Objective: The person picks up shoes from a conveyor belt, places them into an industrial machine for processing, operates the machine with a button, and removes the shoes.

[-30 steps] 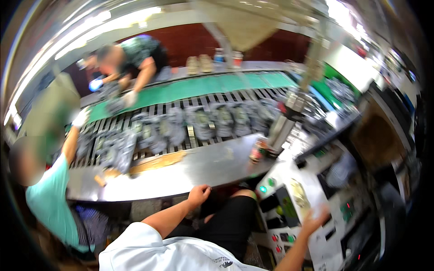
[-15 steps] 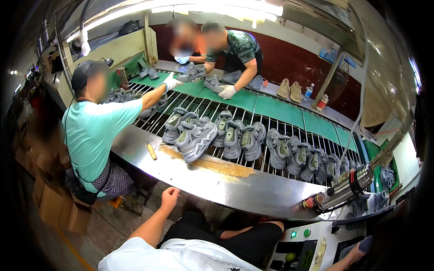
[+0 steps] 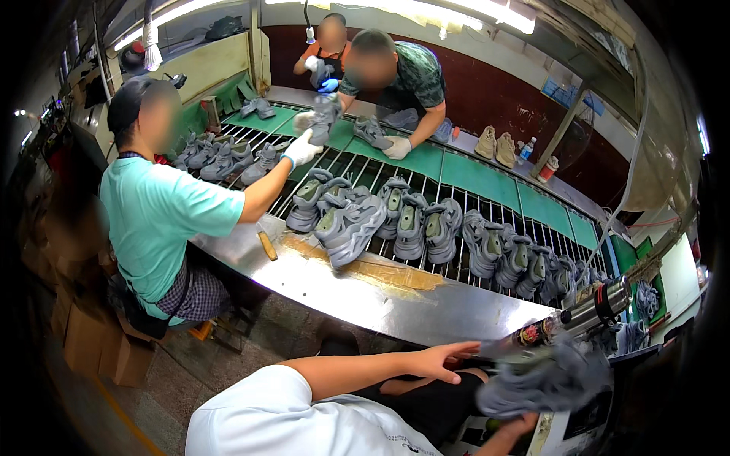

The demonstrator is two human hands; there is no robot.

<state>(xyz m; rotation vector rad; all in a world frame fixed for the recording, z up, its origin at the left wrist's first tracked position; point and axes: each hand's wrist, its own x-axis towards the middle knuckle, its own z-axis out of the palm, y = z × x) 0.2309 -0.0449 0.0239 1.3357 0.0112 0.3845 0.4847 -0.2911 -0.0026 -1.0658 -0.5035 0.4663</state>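
My left hand (image 3: 442,360) reaches to the right over my lap, fingers apart and empty, close to a grey sneaker. That grey sneaker (image 3: 544,376), smeared by motion, is held from below by my right hand (image 3: 522,425) above the green-buttoned machine; whether a second shoe is with it I cannot tell. Across from me, several grey sneakers (image 3: 409,228) stand in a row on the bar rack. One grey sneaker (image 3: 351,226) sits nearest, at the metal ledge's edge.
A steel ledge (image 3: 365,308) borders the rack, with a yellowish stick (image 3: 267,245) on it. A steel thermos (image 3: 597,308) and patterned bottle (image 3: 532,333) stand right. A co-worker in a turquoise shirt (image 3: 163,201) is left; two more people handle sneakers on the far side.
My left hand has swung from above the floor rightward toward the machine. My right hand has come in from the right edge with a grey sneaker. The turquoise-shirted co-worker's sneaker has been lifted upright.
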